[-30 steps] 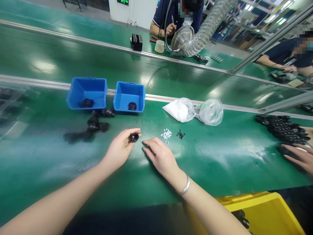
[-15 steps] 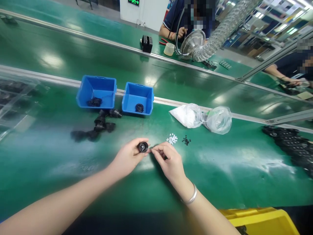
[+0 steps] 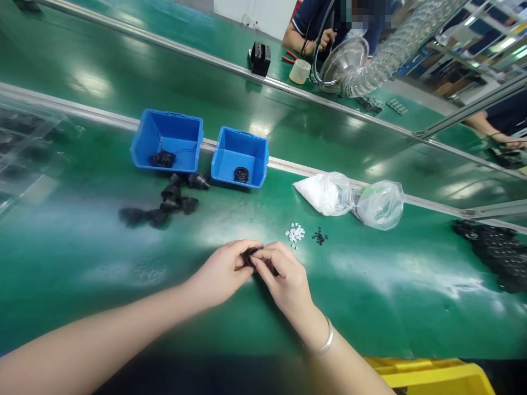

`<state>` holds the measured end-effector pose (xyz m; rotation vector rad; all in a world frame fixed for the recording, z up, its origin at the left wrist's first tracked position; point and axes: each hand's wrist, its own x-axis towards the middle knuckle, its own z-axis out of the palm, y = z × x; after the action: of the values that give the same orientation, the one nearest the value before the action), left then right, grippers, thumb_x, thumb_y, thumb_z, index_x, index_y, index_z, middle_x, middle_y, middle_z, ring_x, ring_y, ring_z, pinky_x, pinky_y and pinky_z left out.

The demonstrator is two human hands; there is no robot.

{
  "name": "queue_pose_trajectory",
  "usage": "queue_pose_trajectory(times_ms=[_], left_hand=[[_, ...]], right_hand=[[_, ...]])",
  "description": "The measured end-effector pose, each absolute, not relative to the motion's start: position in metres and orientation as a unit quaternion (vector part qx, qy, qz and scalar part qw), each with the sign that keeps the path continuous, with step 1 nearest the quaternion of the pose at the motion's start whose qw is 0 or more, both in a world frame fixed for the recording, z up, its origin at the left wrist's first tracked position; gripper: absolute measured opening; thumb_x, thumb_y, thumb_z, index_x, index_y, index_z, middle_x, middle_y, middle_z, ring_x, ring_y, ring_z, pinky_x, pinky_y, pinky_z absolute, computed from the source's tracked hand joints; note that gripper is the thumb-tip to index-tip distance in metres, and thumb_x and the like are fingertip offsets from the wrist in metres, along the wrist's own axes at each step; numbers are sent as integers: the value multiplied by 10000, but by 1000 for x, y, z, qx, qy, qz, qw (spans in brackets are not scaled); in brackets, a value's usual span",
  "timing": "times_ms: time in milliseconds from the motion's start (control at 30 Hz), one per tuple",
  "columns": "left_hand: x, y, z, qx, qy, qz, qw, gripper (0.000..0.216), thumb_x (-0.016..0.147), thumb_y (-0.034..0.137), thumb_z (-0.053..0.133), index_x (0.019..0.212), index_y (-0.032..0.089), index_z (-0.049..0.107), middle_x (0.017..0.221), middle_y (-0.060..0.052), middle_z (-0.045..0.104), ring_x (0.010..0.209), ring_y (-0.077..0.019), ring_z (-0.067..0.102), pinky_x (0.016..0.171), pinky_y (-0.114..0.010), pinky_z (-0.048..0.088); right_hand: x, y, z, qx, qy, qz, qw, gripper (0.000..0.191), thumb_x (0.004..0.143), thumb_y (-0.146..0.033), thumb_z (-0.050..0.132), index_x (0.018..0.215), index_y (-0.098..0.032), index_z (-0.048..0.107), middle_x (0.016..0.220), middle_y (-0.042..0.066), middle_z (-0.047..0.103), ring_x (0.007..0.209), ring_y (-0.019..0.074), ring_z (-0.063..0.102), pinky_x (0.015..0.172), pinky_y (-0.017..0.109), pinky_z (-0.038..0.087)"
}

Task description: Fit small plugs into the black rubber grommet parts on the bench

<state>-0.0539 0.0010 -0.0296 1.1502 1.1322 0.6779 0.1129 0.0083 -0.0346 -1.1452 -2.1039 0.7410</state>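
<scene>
My left hand is closed round a small black round part, mostly hidden between my fingers. My right hand meets it from the right, thumb and forefinger pinched at the part; what they pinch is too small to see. Both hands hover low over the green belt. Just beyond them lie a little heap of white bits and a heap of tiny black bits.
Two blue bins holding black rings stand at the back, loose black parts before them. Two clear bags lie right of centre, black parts far right. A yellow crate is at the bottom. A person works across the far belt.
My right hand lifted off the belt and closed in on the black part in my left hand; the two hands now touch. The view shifted, and a co-worker's hand at right left the frame.
</scene>
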Motion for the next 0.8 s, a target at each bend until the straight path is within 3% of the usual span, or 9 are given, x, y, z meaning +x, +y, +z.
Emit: queue_pose_trajectory(times_ms=[133,267,633,800], left_hand=[[-55,2,-33,486,496,299,654,462,734,106,533,1192,165,564,730,18,609,624,-122,545,593,-238,446],[-56,1,-39,458,482,307,681,471,741,130,546,1210,179,550,880,-30,671,736,-165,632,680,-284,494],[-56,1,-42,467,488,327,660,504,744,82,511,1232,202,549,1172,-83,646,949,-205,659,834,-328,515],[-57,2,-41,458,483,324,672,483,752,117,538,1231,173,540,992,-64,687,812,-188,670,745,-309,521]], right_hand=[[118,2,-40,-409,-837,216,291,223,905,-100,523,1096,-182,605,933,74,598,857,164,604,744,299,532],[121,-4,-45,-382,-870,165,264,378,878,-59,534,1242,-163,544,1025,109,594,957,200,597,796,337,538],[116,-7,-38,-377,-906,81,174,445,869,-84,551,1309,-115,490,947,115,602,821,206,581,678,350,537],[116,-11,-44,-381,-881,132,247,568,862,-31,528,1404,-133,394,989,123,560,903,197,576,737,325,543]])
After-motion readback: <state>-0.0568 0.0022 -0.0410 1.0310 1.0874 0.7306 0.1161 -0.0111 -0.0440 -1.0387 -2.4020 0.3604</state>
